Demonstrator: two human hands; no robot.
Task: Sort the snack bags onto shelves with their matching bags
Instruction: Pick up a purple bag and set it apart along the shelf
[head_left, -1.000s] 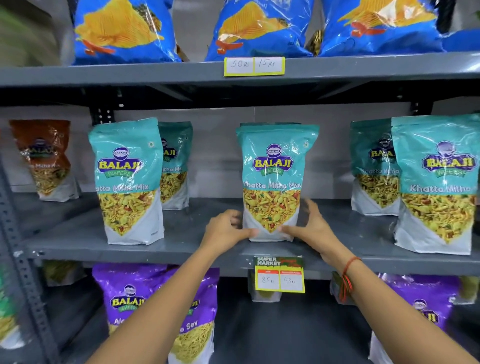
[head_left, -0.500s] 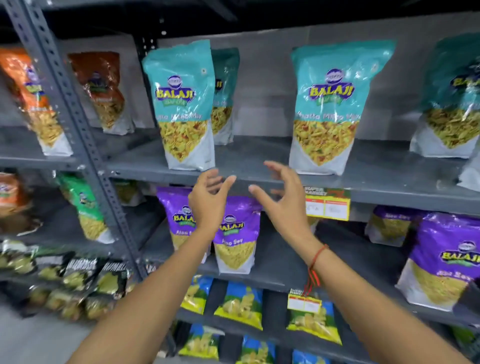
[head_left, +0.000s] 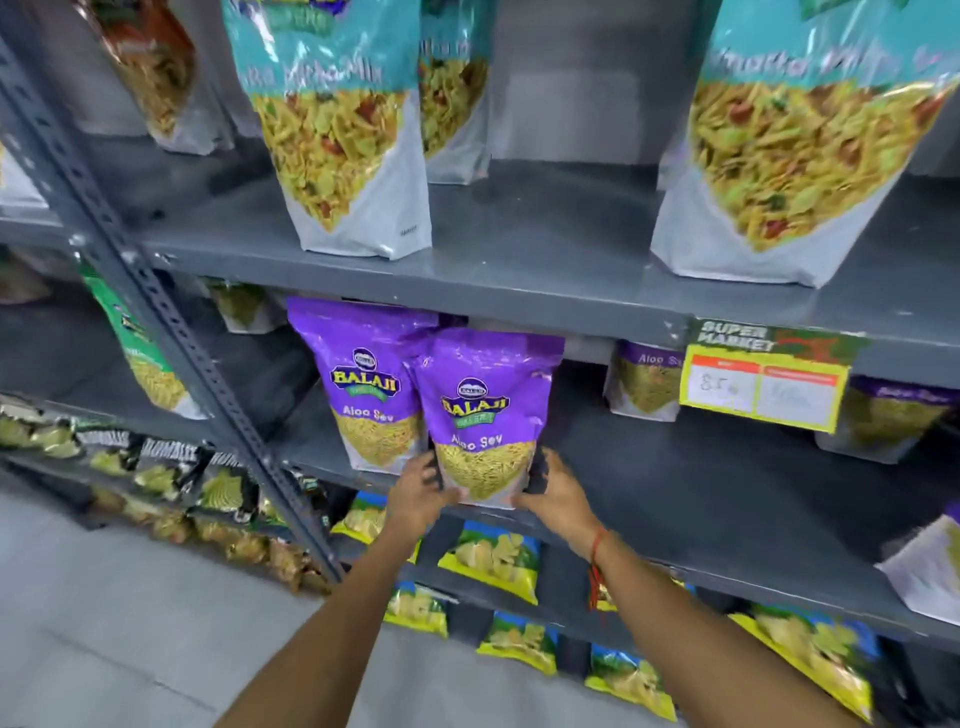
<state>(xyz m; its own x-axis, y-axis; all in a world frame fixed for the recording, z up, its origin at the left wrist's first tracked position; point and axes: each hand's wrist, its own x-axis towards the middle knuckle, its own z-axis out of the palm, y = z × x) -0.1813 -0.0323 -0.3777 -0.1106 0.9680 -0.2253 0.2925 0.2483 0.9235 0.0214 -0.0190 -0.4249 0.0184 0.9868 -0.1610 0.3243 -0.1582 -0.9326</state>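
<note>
Both forearms reach forward. Left hand (head_left: 418, 493) and right hand (head_left: 558, 496) clasp the lower sides of a purple Aloo Sev bag (head_left: 485, 415), upright at the front edge of the middle shelf (head_left: 727, 493). A second purple bag (head_left: 363, 384) touches it behind-left. On the upper shelf (head_left: 519, 270), teal mix bags (head_left: 337, 130) stand; yellow price tag (head_left: 761, 384) hangs at its edge.

A yellow price tag (head_left: 761, 387) is fixed to a shelf edge. A perforated grey upright (head_left: 156, 306) is seen slanting across the rack, above a pale tiled floor (head_left: 130, 623).
</note>
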